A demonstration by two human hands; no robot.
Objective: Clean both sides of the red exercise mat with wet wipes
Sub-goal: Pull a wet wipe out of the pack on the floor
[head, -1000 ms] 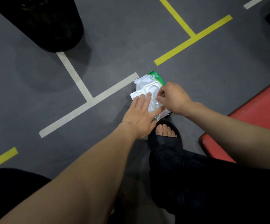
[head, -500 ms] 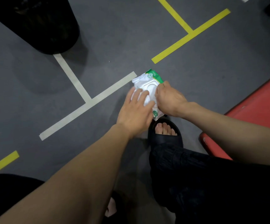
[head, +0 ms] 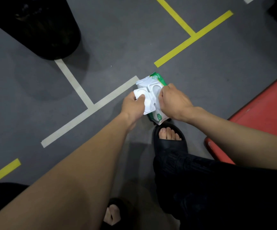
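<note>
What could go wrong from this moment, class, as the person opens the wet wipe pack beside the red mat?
1. The left hand holds the flip lid open while the right hand grips the wet wipe pack; a hard pull might draw several wipes at once.
2. The pack sits just ahead of the sandalled foot, so it could get stepped on.
3. Any wipe dropped on the grey floor may pick up dirt before reaching the red mat.

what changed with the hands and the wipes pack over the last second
The left hand went from lying flat on the wet wipes pack to gripping its opened lid flap. The right hand kept pinching at the pack. The red mat stayed untouched.
</note>
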